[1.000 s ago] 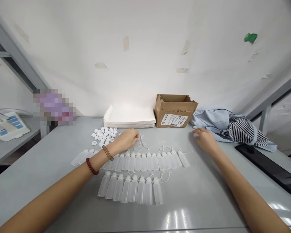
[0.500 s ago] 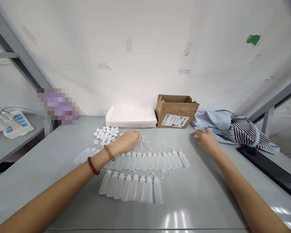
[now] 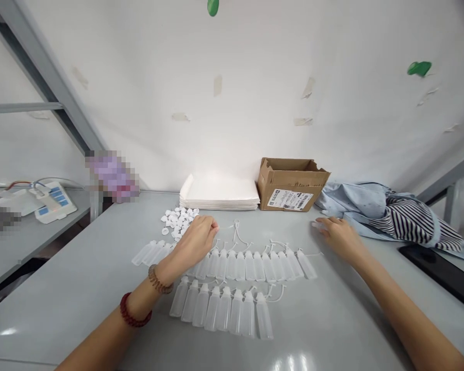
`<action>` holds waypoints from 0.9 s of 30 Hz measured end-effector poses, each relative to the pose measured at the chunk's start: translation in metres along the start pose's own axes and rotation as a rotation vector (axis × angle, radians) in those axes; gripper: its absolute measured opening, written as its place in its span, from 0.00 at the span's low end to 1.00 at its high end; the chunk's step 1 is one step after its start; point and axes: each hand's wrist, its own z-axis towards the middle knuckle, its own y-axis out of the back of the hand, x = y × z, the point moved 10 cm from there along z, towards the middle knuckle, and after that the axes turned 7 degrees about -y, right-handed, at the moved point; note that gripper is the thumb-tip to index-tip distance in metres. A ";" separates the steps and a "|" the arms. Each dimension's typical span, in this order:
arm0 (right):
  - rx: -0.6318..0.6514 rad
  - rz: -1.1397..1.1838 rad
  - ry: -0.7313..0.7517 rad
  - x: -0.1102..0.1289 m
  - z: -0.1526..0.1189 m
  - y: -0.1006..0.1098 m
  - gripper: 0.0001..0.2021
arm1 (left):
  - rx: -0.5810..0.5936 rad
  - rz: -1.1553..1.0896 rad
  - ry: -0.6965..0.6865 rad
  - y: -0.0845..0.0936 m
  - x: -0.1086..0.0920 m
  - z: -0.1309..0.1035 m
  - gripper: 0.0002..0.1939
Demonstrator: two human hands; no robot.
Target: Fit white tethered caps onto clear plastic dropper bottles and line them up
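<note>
My left hand [image 3: 199,237] is closed in a pinch above the rear row of bottles, with a thin white strap [image 3: 226,226] at its fingertips. Loose white straps [image 3: 235,234] lie just right of it. Beside it is a pile of small white caps [image 3: 176,220], partly hidden by the hand. My right hand [image 3: 336,233] is closed near the cloth, with a small translucent piece at its fingertips that I cannot make out. Between my arms lie translucent squeeze bottles in a rear row [image 3: 249,267] and a front row [image 3: 226,310], several with straps at their necks.
A stack of white sheets or envelopes [image 3: 220,196] and an open cardboard box [image 3: 290,188] stand against the wall. Light blue and striped cloth [image 3: 402,216] lies at right, near a dark flat object [image 3: 441,275]. More bottles [image 3: 152,252] lie left of the rear row.
My left hand has drawn back and left from the loose straps, with a thin strap now at its fingertips. My right hand stays near the cloth. The camera view has shifted.
</note>
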 end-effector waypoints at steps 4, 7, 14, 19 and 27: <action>0.011 -0.004 -0.008 0.002 -0.002 0.000 0.16 | -0.062 -0.035 0.013 0.008 -0.001 -0.005 0.09; 0.026 0.003 -0.004 0.003 -0.002 -0.001 0.16 | -0.077 -0.043 0.014 0.008 -0.002 -0.006 0.10; 0.042 0.012 0.000 0.000 0.000 0.000 0.15 | -0.084 -0.042 -0.009 0.002 -0.002 -0.006 0.10; 0.052 0.007 -0.014 0.001 -0.001 0.002 0.14 | -0.095 -0.033 -0.017 0.002 -0.002 -0.006 0.10; 0.064 -0.008 -0.029 0.004 -0.004 0.006 0.16 | -0.117 -0.044 -0.007 0.005 -0.002 -0.006 0.09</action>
